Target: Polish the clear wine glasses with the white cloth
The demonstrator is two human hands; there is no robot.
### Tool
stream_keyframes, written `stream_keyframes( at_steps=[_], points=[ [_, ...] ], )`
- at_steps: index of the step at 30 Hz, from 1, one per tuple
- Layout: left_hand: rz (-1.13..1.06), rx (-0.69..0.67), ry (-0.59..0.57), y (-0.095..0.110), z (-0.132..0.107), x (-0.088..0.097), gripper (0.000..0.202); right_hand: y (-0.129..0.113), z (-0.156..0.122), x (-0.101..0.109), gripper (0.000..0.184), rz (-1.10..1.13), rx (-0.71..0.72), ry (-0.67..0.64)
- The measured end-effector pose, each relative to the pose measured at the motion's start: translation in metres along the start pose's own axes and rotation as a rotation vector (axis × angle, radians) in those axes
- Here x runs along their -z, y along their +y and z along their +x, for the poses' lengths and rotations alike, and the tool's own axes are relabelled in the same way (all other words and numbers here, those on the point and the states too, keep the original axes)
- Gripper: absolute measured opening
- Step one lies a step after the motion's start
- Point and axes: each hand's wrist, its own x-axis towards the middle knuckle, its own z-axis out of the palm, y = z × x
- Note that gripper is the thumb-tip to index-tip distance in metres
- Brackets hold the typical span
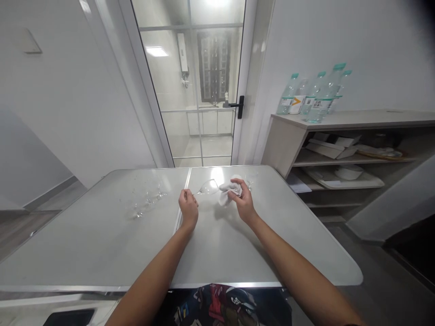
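A clear wine glass (208, 186) is held on its side above the table, its bowl pointing right. My left hand (188, 206) is closed around the stem end of the glass, hiding its foot. A crumpled white cloth (228, 194) is pinched in my right hand (243, 201), close to the glass's rim; whether the cloth touches the rim I cannot tell. Several clear glasses (147, 200) stand to the left on the table, faint against its pale top. Beyond my right hand another clear glass (250, 181) stands, partly hidden.
The pale table (102, 253) has a metal strip across it and rounded corners. Behind it is a glass door (204, 90) with a black handle. Several plastic bottles (319, 102) stand on a shelf unit (360, 118) at the right, which holds boxes and trays.
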Motion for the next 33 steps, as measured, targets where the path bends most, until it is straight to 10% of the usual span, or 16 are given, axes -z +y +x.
stream_keyframes(
  at_steps=[4,8,17,23,28,33],
  points=[
    [-0.134,0.036,-0.059,0.002,0.003,-0.001,0.033,-0.008,-0.007,-0.008,0.040,0.287,-0.117,-0.094],
    [-0.163,0.415,-0.267,-0.003,0.000,-0.004,0.036,-0.012,-0.012,-0.015,0.064,0.428,-0.224,-0.274],
    [-0.065,1.069,-0.505,-0.005,0.008,0.001,0.027,0.004,-0.007,0.000,0.102,0.040,-0.035,-0.314],
    [0.054,1.425,-0.746,-0.007,0.004,0.001,0.029,0.003,-0.005,0.013,0.081,-0.073,0.026,-0.546],
    [0.166,1.143,-0.643,-0.013,-0.004,-0.001,0.031,-0.004,-0.013,0.006,0.106,-0.040,0.005,-0.661],
    [0.085,0.742,-0.482,-0.012,-0.014,-0.007,0.035,-0.002,-0.020,-0.016,0.074,0.011,0.009,-0.285]
  ],
)
